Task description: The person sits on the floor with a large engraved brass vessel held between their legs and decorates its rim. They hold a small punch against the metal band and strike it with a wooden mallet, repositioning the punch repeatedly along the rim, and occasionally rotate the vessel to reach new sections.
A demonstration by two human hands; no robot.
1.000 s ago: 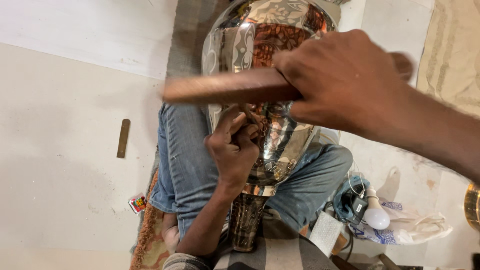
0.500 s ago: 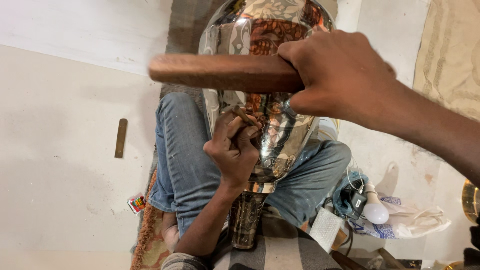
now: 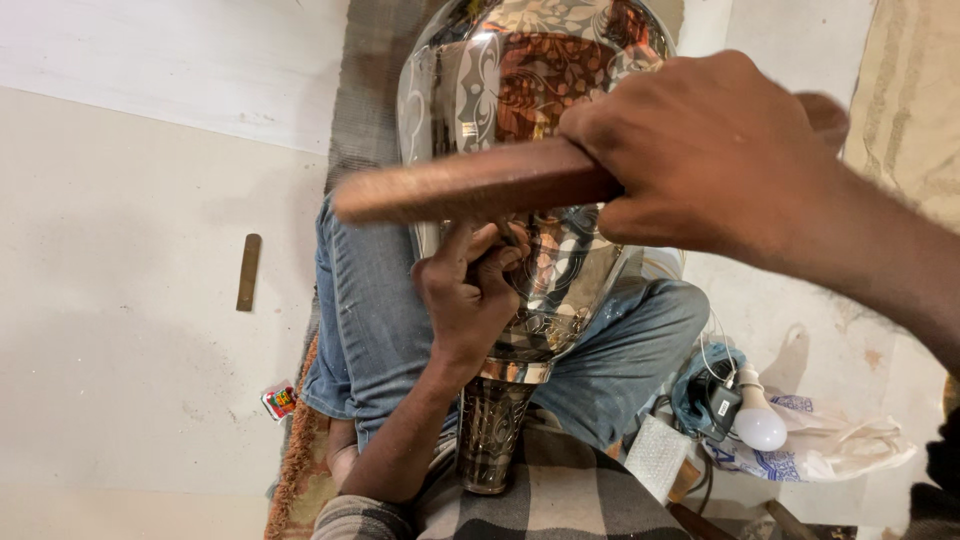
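My right hand [image 3: 715,160] is wrapped tight around a wooden mallet [image 3: 470,185], fingers fully curled on the handle; its blurred end points toward nine o'clock, across the front of the engraved metal vase [image 3: 545,100]. I judge I hold it crosswise so its face can meet whatever my other hand pins to the metal.

My left hand [image 3: 465,295] sits just below the mallet, at six o'clock from it, fingers bunched and pressed against the vase's belly. It looks pinched around a small tool, but I cannot tell what it holds; the fingers hide it.

The vase lies along my lap, its neck [image 3: 492,430] toward me at six o'clock and its wide body away at twelve, wedged between my jeans-clad legs [image 3: 365,320], probably to keep it from rolling. Its mouth is hidden, so I cannot see whether anything is inside.

At nine o'clock a flat metal bar [image 3: 248,271] lies on the pale floor [image 3: 130,330]. At four o'clock a white bulb [image 3: 758,420] rests on a plastic bag [image 3: 840,450].
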